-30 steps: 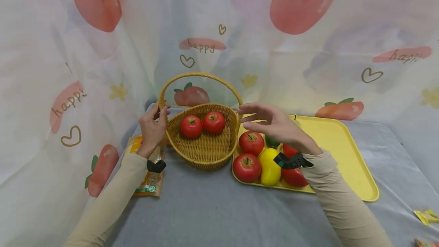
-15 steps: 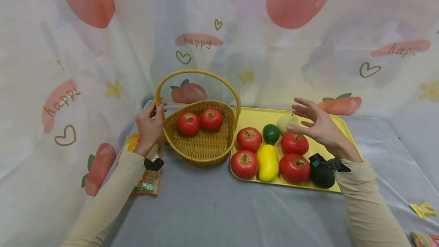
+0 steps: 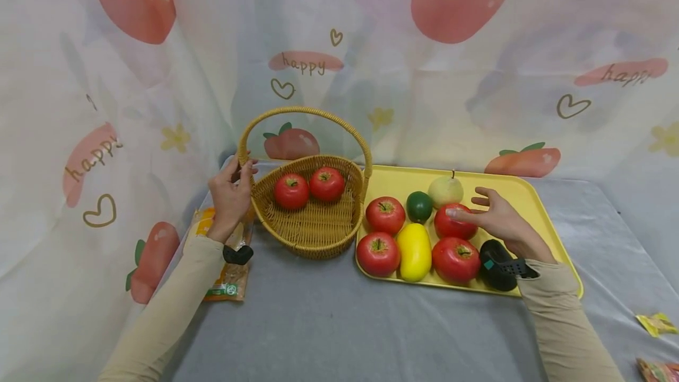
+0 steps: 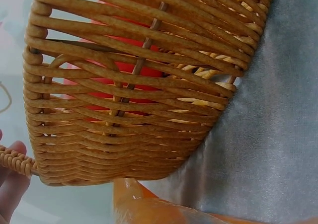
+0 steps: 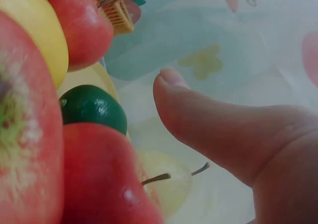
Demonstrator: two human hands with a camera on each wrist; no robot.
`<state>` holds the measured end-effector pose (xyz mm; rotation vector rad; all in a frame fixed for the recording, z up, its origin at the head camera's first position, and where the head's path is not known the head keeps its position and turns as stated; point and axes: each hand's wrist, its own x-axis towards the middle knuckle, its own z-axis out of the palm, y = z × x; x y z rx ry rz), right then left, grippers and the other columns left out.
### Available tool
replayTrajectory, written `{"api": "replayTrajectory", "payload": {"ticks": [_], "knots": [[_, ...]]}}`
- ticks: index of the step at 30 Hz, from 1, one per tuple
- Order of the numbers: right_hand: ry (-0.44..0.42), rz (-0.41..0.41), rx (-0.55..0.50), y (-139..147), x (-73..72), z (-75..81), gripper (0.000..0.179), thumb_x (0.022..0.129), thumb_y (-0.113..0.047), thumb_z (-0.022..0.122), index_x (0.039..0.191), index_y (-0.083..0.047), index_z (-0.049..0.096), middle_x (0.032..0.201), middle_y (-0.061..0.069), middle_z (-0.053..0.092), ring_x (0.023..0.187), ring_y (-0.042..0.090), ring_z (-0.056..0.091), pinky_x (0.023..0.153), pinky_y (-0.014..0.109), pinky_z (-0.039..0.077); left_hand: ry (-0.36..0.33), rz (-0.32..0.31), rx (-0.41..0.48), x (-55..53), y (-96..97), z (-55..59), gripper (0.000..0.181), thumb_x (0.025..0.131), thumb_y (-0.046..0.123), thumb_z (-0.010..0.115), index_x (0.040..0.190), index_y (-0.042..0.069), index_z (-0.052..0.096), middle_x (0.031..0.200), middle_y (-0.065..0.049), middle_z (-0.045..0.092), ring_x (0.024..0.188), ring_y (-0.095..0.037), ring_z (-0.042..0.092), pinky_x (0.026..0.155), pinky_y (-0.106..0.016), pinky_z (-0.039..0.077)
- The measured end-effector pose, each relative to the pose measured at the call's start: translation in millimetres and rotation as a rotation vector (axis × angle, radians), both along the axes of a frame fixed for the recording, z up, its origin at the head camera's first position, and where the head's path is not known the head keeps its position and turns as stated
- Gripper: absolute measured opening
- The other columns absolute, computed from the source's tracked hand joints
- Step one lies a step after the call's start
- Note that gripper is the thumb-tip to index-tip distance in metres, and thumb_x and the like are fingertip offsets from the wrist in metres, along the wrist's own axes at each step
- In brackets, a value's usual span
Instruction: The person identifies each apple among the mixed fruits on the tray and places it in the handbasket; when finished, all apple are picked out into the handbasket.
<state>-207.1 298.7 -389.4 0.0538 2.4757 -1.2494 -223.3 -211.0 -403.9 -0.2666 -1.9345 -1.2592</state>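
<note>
My left hand [image 3: 230, 199] holds the left foot of the handle of a wicker basket [image 3: 307, 237]. Two red apples, one of them the left apple [image 3: 291, 192], sit inside the basket. Over the right part of a yellow tray [image 3: 517, 193], my right hand [image 3: 503, 221] is spread with nothing in it. Its thumb is in front of a red apple [image 3: 451, 226]; whether they touch I cannot tell. A pale pear [image 3: 443, 193] lies behind that apple, and a small dark green fruit [image 5: 94, 107] lies beside it.
Other red apples, a yellow mango [image 3: 415, 252] and a dark avocado [image 3: 492, 252] lie along the tray's front. An orange packet [image 3: 233, 279] is under my left wrist. Wrapped snacks, including a yellow one [image 3: 656, 324], lie at far right. Printed cloth hangs behind.
My right hand has moved from the basket's right side over to the tray's right part, then lowered toward the red apple. My left hand has stayed on the basket handle.
</note>
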Motion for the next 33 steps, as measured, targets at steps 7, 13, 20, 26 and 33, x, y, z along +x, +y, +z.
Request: {"api": "replayTrajectory", "payload": {"ticks": [7,13,20,26,33], "knots": [[-0.031,0.068,0.029,6,-2.9,-8.7,0.107,0.102,-0.052,0.068,0.165,0.012,0.009,0.16,0.043,0.03,0.139,0.052,0.047,0.112,0.059,0.049,-0.003,0.015,-0.01,-2.1,-1.2,-3.0,0.028,0.104,-0.005,0.06,0.131,-0.01,0.07,0.106,-0.032,0.076,0.087,-0.052,0.074,0.068,-0.002,0.047],[-0.055,0.098,0.01,10,-5.4,-17.8,0.094,0.102,-0.049,0.068,0.161,0.011,0.026,0.148,0.033,0.051,0.117,0.031,0.064,0.095,0.037,0.061,-0.003,0.011,0.001,-16.0,-10.1,-18.8,0.029,0.106,0.0,0.062,0.132,-0.005,0.071,0.107,-0.028,0.078,0.086,-0.047,0.076,0.068,-0.002,0.048],[-0.052,0.088,-0.017,11,-6.6,-22.2,0.085,0.1,-0.046,0.073,0.156,0.01,0.04,0.139,0.025,0.063,0.106,0.019,0.069,0.09,0.028,0.061,0.002,-0.004,0.002,-18.3,-15.4,-23.8,0.028,0.106,0.005,0.065,0.131,-0.001,0.073,0.107,-0.023,0.079,0.087,-0.041,0.078,0.069,-0.003,0.05],[-0.011,0.041,0.03,11,-8.8,-22.3,0.087,0.096,-0.049,0.077,0.155,0.007,0.045,0.144,0.028,0.06,0.107,0.022,0.067,0.087,0.027,0.06,0.003,0.01,0.007,-16.7,-12.2,-21.2,0.028,0.105,0.0,0.063,0.132,-0.005,0.072,0.106,-0.028,0.078,0.086,-0.046,0.077,0.071,-0.002,0.05],[0.044,-0.029,-0.048,16,-4.7,-27.6,0.087,0.093,-0.039,0.083,0.155,0.008,0.044,0.133,0.024,0.069,0.091,0.013,0.074,0.081,0.031,0.064,0.02,0.0,0.002,-16.1,-10.1,-20.1,0.03,0.104,-0.005,0.061,0.133,-0.01,0.069,0.106,-0.032,0.076,0.085,-0.05,0.075,0.072,-0.004,0.05]]}}
